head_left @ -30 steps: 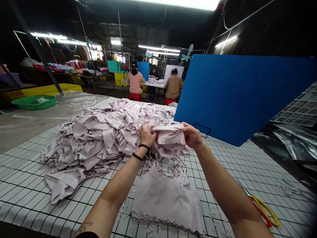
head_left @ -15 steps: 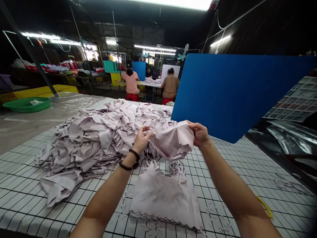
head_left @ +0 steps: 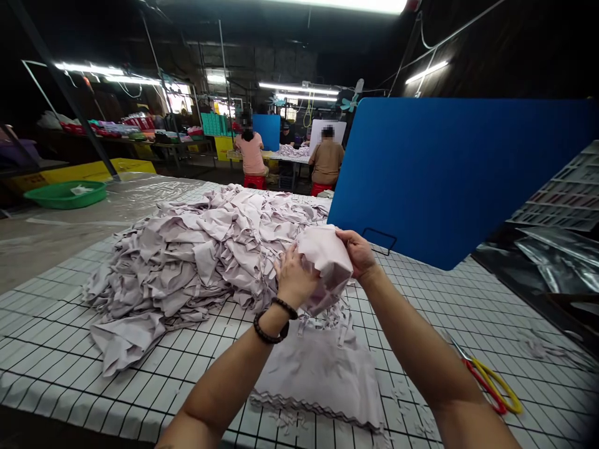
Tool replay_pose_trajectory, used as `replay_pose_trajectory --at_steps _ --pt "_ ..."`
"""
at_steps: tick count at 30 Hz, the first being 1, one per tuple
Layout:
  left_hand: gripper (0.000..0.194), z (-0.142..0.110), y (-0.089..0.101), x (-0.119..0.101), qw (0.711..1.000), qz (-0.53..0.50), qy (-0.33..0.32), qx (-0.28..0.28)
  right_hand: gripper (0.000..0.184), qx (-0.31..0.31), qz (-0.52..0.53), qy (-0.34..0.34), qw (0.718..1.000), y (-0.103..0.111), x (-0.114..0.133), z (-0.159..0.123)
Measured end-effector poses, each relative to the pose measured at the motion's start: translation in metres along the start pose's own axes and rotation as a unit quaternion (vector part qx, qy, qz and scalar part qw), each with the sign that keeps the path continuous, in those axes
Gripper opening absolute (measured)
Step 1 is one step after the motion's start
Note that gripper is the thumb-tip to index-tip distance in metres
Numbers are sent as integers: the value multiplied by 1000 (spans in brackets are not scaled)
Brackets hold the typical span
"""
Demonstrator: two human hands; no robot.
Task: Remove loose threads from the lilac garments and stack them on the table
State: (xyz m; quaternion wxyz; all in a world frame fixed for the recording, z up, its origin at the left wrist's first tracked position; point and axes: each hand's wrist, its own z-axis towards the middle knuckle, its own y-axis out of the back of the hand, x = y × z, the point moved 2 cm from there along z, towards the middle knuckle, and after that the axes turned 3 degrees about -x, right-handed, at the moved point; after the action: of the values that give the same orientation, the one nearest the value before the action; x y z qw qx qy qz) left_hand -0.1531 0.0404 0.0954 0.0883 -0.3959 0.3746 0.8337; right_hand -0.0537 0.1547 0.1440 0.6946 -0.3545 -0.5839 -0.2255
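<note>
A pale pink camisole (head_left: 330,255) with a wavy edge is bunched up between my two hands. My right hand (head_left: 358,252) pinches its right side. On the other side, my left hand (head_left: 297,277), with dark bead bracelets at the wrist, is at the cloth's opening; some of its fingertips are hidden by fabric. Directly below lies a neat stack of matching camisoles (head_left: 322,374), thin straps at the far end and scalloped hems towards me. To the left spreads a large heap of loose camisoles (head_left: 187,255) in the same colour.
Scissors (head_left: 489,380) with red and yellow handles lie by my right forearm. A large blue board (head_left: 444,181) stands at the right. Small fabric scraps dot the grid-patterned tablecloth (head_left: 206,355). A green basin (head_left: 68,194) sits far left. Several people sit at tables behind.
My left hand has moved right and turned back-up against the garment, which went from stretched out to bunched. My right hand has shifted slightly left. The scissors have come into fuller view.
</note>
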Motion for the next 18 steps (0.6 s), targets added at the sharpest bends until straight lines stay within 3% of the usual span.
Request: replay_pose_trajectory --at_steps 6,12,15,18 --pt "26 29 6 -3 989 20 -55 139 28 46 64 -90 993 0 -8 -1" --pt "22 55 29 21 992 84 2 97 26 57 101 -85 990 18 -10 -5" --pt "31 69 44 42 993 86 34 71 24 36 92 -87 991 43 -8 -3" --pt "34 78 53 57 992 63 45 99 30 50 9 -115 992 70 -11 -1"
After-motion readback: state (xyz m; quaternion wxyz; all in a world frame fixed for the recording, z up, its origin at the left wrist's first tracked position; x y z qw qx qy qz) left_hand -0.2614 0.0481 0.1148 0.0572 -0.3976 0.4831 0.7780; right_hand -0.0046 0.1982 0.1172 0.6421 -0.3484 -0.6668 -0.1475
